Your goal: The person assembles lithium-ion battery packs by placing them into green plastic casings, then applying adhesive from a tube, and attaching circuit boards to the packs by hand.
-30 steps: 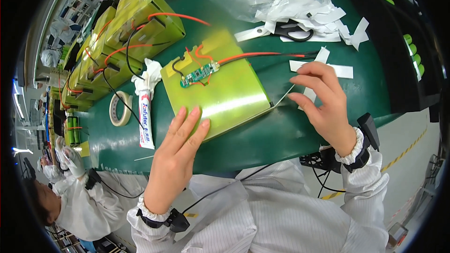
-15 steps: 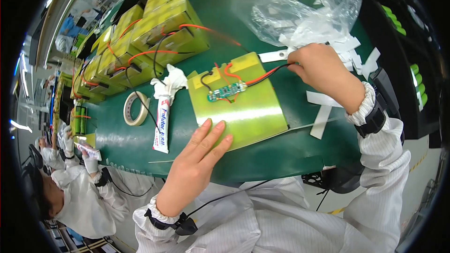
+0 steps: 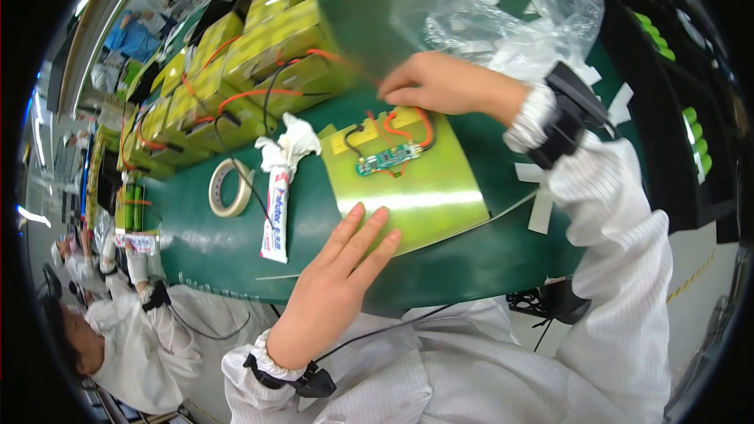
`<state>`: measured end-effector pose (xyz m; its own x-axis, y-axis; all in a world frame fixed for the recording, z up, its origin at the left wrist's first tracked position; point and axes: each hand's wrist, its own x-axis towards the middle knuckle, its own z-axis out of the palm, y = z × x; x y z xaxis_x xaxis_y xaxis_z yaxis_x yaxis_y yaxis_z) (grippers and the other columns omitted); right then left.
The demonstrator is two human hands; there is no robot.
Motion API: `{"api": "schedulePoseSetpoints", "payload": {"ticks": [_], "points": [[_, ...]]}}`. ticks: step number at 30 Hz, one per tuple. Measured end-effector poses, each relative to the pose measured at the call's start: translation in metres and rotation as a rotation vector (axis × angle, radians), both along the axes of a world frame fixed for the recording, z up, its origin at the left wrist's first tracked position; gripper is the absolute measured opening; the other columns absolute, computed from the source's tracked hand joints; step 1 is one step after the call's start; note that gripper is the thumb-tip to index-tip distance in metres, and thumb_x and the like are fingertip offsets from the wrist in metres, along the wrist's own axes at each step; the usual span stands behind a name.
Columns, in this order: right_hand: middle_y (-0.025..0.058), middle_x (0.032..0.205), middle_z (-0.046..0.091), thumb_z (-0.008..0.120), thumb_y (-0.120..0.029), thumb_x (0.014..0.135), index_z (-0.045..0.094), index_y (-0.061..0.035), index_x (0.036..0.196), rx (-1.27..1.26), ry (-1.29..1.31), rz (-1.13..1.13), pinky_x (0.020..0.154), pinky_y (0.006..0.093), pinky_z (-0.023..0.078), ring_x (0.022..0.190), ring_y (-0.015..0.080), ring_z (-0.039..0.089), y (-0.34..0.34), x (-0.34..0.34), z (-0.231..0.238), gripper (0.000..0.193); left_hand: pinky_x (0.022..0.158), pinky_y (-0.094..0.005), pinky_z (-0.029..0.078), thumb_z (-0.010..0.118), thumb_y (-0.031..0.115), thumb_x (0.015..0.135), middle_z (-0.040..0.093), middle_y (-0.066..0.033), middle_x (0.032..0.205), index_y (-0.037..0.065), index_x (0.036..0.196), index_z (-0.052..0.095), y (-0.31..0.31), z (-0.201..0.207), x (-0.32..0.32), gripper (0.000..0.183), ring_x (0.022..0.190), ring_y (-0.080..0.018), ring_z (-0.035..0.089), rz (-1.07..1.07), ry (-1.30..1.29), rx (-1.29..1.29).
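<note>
yellow-green wrapped battery pack (image 3: 416, 196) lay flat on the green counter (image 3: 204, 243), long axis running left to right, carrying a small green circuit board (image 3: 385, 161) with red and black wires (image 3: 408, 129). left hand (image 3: 342, 267) pressed its near edge, fingers spread flat. right hand (image 3: 440, 82) hovered just beyond the far edge, fingers narrowed; whether they pinched a wire could not be told. tape roll (image 3: 230, 187) and white tube (image 3: 276, 204) lay to the left.
</note>
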<state>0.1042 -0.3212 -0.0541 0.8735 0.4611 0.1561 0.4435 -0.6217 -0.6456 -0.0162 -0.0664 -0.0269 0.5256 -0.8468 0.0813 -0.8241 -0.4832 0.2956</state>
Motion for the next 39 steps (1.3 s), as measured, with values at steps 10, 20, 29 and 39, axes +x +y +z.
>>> {"api": "schedulePoseSetpoints", "payload": {"ticks": [10, 20, 29, 39], "points": [[0.0105, 0.087, 0.066, 0.061, -0.022, 0.081, 0.044, 0.006, 0.106, 0.384, 0.392, 0.178, 0.071, 0.0246, 0.043, 0.079, 0.0132, 0.058, 0.013, 0.027, -0.012, 0.041, 0.087, -0.0365, 0.044, 0.055, -0.008, 0.065, 0.045, -0.0156, 0.123, 0.005, 0.112, 0.053, -0.02, 0.015, -0.008, 0.049, 0.116, -0.0327, 0.043, 0.026, -0.079, 0.143], [0.0091, 0.079, 0.063, 0.062, -0.024, 0.074, 0.06, 0.0036, 0.087, 0.223, 0.351, 0.187, 0.062, 0.028, 0.043, 0.071, 0.0155, 0.056, 0.007, 0.044, -0.017, 0.031, 0.073, -0.0366, 0.05, 0.05, 0.012, 0.078, 0.05, -0.023, 0.106, 0.022, 0.129, 0.04, -0.076, -0.02, -0.032, 0.054, 0.086, -0.0413, 0.056, 0.147, -0.705, 0.409], [0.0115, 0.055, 0.052, 0.057, -0.021, 0.082, 0.058, 0.0034, 0.073, 0.034, 0.001, -0.469, 0.05, 0.0306, 0.042, 0.051, 0.0202, 0.055, -0.059, -0.165, 0.067, 0.026, 0.062, -0.0323, 0.052, 0.052, 0.008, 0.075, 0.052, -0.0188, 0.105, 0.026, 0.131, 0.039, -0.069, -0.033, -0.029, 0.06, 0.083, -0.0383, 0.057, 0.198, -0.811, 0.328], [0.0263, 0.126, 0.04, 0.06, -0.013, 0.08, 0.033, 0.0077, 0.125, 0.173, 0.006, -0.39, 0.099, 0.0381, 0.032, 0.122, 0.0385, 0.033, 0.005, -0.19, -0.022, 0.057, 0.07, -0.0332, 0.052, 0.047, 0.009, 0.08, 0.05, -0.0168, 0.108, 0.023, 0.133, 0.035, -0.071, -0.032, -0.029, 0.056, 0.086, -0.0378, 0.055, 0.168, -0.82, 0.318]]}}
